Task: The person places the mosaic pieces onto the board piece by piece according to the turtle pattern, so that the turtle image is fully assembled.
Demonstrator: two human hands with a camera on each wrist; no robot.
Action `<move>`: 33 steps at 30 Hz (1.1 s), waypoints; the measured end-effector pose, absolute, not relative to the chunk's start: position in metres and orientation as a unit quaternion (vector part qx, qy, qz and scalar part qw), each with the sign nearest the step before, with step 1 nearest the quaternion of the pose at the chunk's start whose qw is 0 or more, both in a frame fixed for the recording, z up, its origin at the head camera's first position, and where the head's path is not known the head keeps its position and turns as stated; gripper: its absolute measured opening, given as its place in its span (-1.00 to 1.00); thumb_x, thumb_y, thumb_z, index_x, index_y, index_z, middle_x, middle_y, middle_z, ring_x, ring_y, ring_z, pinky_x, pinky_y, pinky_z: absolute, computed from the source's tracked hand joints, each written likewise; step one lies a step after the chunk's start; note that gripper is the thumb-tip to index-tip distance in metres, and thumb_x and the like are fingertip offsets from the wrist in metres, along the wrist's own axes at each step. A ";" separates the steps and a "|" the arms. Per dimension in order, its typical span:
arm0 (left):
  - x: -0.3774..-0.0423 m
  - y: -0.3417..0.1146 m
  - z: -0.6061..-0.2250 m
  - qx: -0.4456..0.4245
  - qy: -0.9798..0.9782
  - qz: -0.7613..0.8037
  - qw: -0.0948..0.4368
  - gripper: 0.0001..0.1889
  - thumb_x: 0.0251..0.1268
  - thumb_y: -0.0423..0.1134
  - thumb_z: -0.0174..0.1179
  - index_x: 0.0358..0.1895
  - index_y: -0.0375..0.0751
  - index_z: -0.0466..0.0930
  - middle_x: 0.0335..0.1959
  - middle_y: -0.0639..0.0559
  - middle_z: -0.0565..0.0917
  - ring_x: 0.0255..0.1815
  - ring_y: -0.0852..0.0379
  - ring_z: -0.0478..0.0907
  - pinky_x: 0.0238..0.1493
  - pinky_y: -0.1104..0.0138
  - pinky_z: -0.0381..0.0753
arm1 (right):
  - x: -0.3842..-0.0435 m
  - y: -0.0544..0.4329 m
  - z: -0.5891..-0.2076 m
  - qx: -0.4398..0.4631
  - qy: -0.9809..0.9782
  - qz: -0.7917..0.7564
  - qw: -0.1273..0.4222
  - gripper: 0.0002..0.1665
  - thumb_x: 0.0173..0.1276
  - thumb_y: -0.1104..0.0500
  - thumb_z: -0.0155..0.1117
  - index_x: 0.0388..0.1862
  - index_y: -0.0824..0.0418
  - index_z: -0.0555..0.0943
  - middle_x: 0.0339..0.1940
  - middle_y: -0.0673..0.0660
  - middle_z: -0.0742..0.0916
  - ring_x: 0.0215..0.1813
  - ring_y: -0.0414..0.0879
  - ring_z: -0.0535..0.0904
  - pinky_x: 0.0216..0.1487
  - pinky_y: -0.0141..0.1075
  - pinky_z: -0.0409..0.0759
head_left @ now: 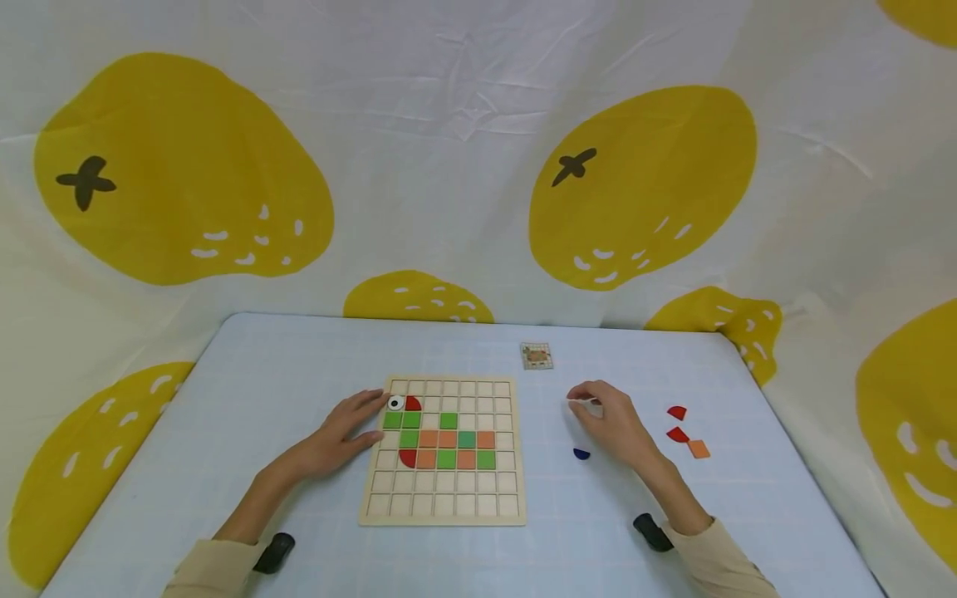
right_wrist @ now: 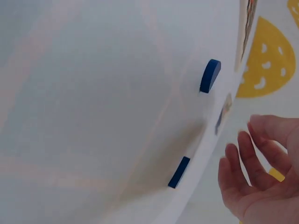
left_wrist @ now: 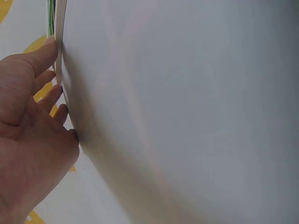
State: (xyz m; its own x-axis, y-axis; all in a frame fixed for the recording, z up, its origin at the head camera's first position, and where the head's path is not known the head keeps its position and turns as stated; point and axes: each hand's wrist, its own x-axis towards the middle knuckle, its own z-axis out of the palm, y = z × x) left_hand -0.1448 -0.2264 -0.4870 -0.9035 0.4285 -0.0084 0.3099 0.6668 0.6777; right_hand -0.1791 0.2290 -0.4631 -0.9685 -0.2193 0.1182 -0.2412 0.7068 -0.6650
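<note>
Here the table (head_left: 254, 390) extends past every edge of the board (head_left: 444, 505), whose left side the left hand (head_left: 345, 428) touches, fingers relaxed. Across some table, the right hand (head_left: 611, 422), loosely curled, apparently holding nothing, hovers near two blue pieces (right_wrist: 211, 76).

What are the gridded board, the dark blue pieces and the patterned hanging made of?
The gridded board: probably wood, matt, judging by its pale tan colour.
The dark blue pieces: smooth-looking painted wood or plastic; their even colour leaves it open.
The patterned hanging: likely fabric with a slight sheen, given its creases and soft folds; a plastic coating is possible.
</note>
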 end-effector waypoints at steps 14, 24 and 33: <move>-0.143 -0.224 -0.483 0.193 0.910 0.357 0.088 -0.35 0.55 -0.17 0.18 0.58 -0.31 0.23 0.57 -0.35 0.18 0.58 -0.42 -0.01 0.45 -0.38 0.05 | -0.168 0.274 -0.466 0.096 -0.931 0.348 0.057 -0.80 0.46 0.28 0.34 0.02 0.24 0.69 0.02 0.20 0.74 0.10 0.14 0.63 0.18 0.12 0.61; -0.144 -0.223 -0.480 0.211 0.909 0.352 0.074 -0.36 0.54 -0.22 0.20 0.56 -0.36 0.25 0.54 -0.37 0.23 0.54 -0.45 0.07 0.42 -0.39 0.11 | -0.159 0.302 -0.469 0.060 -0.939 0.328 0.079 -0.82 0.48 0.27 0.33 0.02 0.27 0.68 0.04 0.29 0.72 0.11 0.22 0.59 0.20 0.19 0.54; -0.145 -0.225 -0.483 0.204 0.910 0.353 0.081 -0.35 0.53 -0.20 0.20 0.57 -0.32 0.24 0.55 -0.36 0.21 0.56 -0.43 0.04 0.44 -0.38 0.08 | -0.151 0.327 -0.468 0.025 -0.942 0.325 0.077 -0.76 0.53 0.20 0.29 0.09 0.25 0.67 0.12 0.33 0.67 0.14 0.26 0.54 0.15 0.22 0.59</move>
State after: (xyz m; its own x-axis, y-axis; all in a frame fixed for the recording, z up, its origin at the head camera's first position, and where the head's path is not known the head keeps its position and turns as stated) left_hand -0.1449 -0.2246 -0.4829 -0.9040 0.4275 -0.0034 0.3135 0.6683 0.6746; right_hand -0.1511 0.3267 -0.4679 -0.9870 0.0030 0.1608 -0.0967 0.7881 -0.6080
